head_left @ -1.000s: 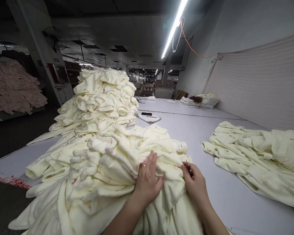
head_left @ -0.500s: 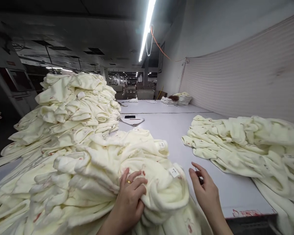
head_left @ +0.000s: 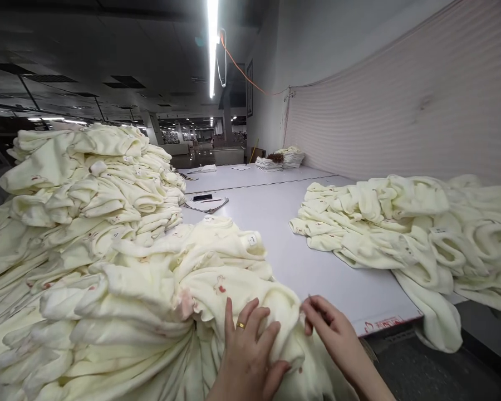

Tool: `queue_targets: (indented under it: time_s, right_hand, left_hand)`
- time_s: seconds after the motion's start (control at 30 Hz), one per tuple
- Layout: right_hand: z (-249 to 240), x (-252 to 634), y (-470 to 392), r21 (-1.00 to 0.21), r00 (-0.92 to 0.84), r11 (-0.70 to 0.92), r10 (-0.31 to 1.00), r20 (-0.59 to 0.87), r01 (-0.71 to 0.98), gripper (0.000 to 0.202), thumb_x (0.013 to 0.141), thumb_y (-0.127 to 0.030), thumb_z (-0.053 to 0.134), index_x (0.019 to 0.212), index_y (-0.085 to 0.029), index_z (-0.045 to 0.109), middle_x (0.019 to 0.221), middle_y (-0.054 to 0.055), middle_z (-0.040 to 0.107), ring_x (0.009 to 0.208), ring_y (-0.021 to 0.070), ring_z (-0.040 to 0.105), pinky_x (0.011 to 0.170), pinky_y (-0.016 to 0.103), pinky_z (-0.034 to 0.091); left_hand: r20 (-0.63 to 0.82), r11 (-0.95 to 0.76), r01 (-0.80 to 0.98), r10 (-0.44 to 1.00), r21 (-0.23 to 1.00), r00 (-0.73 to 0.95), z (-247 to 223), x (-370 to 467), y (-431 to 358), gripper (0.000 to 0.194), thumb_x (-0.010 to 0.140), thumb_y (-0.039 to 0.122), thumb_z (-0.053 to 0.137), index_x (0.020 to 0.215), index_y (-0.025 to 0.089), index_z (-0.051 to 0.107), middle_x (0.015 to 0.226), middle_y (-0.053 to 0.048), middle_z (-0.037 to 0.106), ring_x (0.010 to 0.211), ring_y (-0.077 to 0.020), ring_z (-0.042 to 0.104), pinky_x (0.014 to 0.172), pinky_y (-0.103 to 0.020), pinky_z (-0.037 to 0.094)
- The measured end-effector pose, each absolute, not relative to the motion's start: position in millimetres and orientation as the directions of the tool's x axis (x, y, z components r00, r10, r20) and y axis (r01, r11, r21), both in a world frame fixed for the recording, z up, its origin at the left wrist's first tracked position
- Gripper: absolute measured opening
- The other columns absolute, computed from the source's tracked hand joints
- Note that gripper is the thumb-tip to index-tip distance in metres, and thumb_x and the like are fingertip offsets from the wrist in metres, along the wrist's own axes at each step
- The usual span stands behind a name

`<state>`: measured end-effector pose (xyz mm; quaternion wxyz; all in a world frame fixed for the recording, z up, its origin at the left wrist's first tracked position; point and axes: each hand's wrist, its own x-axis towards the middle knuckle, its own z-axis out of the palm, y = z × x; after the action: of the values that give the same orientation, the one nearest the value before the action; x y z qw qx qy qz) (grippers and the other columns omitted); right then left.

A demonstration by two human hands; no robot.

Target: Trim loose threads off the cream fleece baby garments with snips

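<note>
Pale yellow fleece garments (head_left: 133,301) with small red prints lie heaped at the near edge of the table. My left hand (head_left: 250,340), a gold ring on one finger, rests on the heap with its fingers spread over the cloth. Just right of it, my right hand (head_left: 328,320) is closed at the heap's right edge, thumb and fingertips together by the cloth. What the right fingers grip is too small to make out. A white label (head_left: 251,239) shows on a garment beyond my left hand.
A tall garment pile (head_left: 87,178) stands at the left. More garments (head_left: 384,223) lie at the right, some hanging over the table edge. A phone (head_left: 202,197) lies on papers (head_left: 212,207) on the white table (head_left: 271,200). Folded stacks (head_left: 290,157) sit at the back.
The view has turned right. My left hand has moved right over the heap and spread its fingers. My right hand has come to the cloth's edge; the dark tool it held is no longer visible.
</note>
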<state>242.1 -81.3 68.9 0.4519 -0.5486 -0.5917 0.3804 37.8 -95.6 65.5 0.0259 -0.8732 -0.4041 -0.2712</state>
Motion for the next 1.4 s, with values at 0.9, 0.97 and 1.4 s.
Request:
queue_targets:
  time_s: [0.9, 0.97, 1.4]
  right_hand:
    - [60.4, 240.3, -82.6, -0.725, -0.034, 0.372, 0.900, 0.434, 0.580, 0.027, 0.088, -0.033, 0.050, 0.112, -0.024, 0.060, 0.103, 0.008, 0.064, 0.094, 0.0221, 0.061, 0.074, 0.029, 0.052]
    - [59.2, 235.9, -81.4, -0.696, -0.050, 0.402, 0.883, 0.467, 0.594, 0.027, 0.089, -0.031, 0.049, 0.112, -0.024, 0.060, 0.102, 0.008, 0.066, 0.092, 0.0215, 0.062, 0.073, 0.029, 0.053]
    - [65.7, 231.1, -84.0, -0.853, 0.074, 0.266, 0.940, 0.332, 0.450, 0.028, 0.082, -0.040, 0.059, 0.101, -0.021, 0.062, 0.094, 0.007, 0.066, 0.082, 0.0198, 0.061, 0.069, 0.027, 0.050]
  left_hand:
    - [0.461, -0.383, 0.676, 0.884, 0.629, 0.072, 69.4, 75.2, -80.6, 0.013, 0.087, 0.025, 0.045, 0.089, 0.023, 0.057, 0.083, 0.002, 0.067, 0.073, -0.0185, 0.062, 0.108, -0.054, 0.022]
    - [0.483, -0.402, 0.678, 0.872, 0.615, 0.079, 67.5, 75.3, -81.0, 0.013, 0.086, 0.024, 0.045, 0.091, 0.022, 0.057, 0.084, 0.001, 0.067, 0.075, -0.0189, 0.063, 0.107, -0.054, 0.024]
    - [0.589, -0.514, 0.664, 0.797, 0.544, 0.134, 59.2, 73.2, -81.1, 0.006, 0.085, 0.019, 0.048, 0.088, 0.022, 0.053, 0.077, 0.003, 0.064, 0.074, -0.0177, 0.063, 0.102, -0.056, 0.028]
